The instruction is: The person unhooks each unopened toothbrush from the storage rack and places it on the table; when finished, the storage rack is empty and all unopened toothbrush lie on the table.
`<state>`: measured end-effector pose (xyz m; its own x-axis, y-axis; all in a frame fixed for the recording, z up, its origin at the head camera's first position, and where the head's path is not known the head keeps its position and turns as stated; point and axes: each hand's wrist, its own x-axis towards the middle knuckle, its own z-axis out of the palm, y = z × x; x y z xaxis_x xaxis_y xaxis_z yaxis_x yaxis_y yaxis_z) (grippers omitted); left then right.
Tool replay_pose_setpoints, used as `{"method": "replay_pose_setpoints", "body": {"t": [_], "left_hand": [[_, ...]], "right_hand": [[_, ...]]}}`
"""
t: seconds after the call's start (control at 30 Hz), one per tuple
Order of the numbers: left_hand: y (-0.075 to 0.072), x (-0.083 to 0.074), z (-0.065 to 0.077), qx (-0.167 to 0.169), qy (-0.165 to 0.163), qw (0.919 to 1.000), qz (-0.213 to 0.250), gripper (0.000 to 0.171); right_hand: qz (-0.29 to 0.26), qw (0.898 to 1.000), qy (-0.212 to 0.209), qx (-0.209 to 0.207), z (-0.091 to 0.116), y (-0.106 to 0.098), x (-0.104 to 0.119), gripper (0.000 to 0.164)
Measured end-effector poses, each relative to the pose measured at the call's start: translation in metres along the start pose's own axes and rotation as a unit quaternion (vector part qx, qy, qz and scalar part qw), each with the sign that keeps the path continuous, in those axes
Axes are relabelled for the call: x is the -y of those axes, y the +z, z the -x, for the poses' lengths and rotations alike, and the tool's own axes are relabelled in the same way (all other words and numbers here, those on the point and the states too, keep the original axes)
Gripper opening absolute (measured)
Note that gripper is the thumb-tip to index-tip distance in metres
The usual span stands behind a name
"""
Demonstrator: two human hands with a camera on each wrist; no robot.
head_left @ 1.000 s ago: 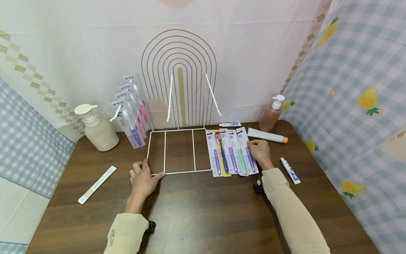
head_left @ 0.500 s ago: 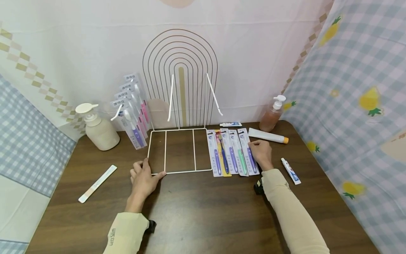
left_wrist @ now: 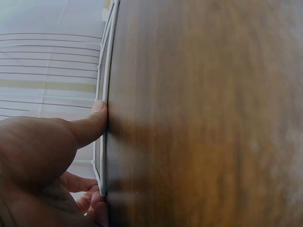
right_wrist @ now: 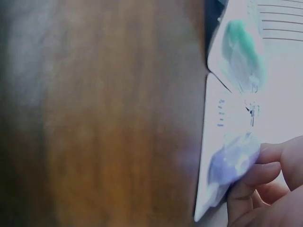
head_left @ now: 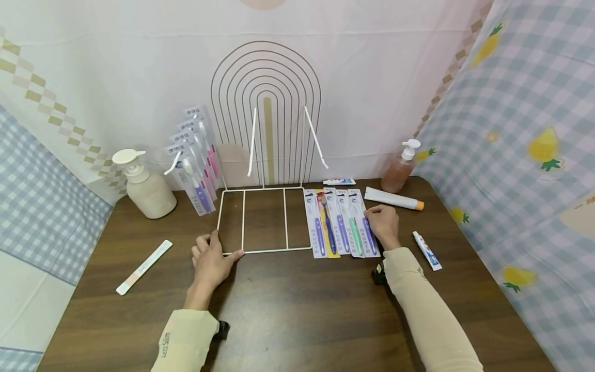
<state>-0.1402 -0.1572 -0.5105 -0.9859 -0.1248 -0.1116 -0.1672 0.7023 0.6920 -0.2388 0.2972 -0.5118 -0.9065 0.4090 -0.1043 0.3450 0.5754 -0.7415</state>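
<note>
In the head view my left hand [head_left: 211,262] holds the front left corner of a white wire rack [head_left: 265,251]. The left wrist view has its thumb [left_wrist: 90,126] on the front wire and other fingers curled at the corner. My right hand [head_left: 383,226] pinches the right edge of the rightmost packaged toothbrush [head_left: 361,217], which has a purple handle. In the right wrist view thumb and finger touch its clear blister [right_wrist: 234,161]. Beside it lie a green packaged toothbrush [head_left: 354,230] and several other packs, lined up by the rack's right side.
Several packaged toothbrushes [head_left: 197,178] hang on the rack's left hook. Its other two prongs [head_left: 316,137] stick out bare. Pump bottles [head_left: 151,194] stand at both sides. Toothpaste tubes [head_left: 394,199] lie back right, with another small tube [head_left: 426,250]. A white strip [head_left: 144,267] lies at left.
The rightmost toothbrush pack has shifted slightly towards me, its top now closer to level with its neighbours. Both hands stay nearly in place. The head view has drifted a little.
</note>
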Motion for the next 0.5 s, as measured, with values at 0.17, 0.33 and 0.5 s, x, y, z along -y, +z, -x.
{"method": "replay_pose_setpoints", "body": {"t": [0.17,0.33,0.5], "left_hand": [[-0.001,0.0,0.001,-0.003,-0.001,1.0,-0.002,0.101],[-0.002,-0.004,0.003,-0.002,0.0,1.0,-0.003,0.102],[-0.001,-0.005,0.001,-0.002,0.0,1.0,-0.009,0.101]], "right_hand": [[0.025,1.0,-0.006,0.007,0.0,0.003,0.001,0.034],[0.046,0.996,-0.079,-0.004,0.036,0.008,0.031,0.043],[0.037,0.971,-0.23,0.059,0.062,0.036,0.048,0.047]]}}
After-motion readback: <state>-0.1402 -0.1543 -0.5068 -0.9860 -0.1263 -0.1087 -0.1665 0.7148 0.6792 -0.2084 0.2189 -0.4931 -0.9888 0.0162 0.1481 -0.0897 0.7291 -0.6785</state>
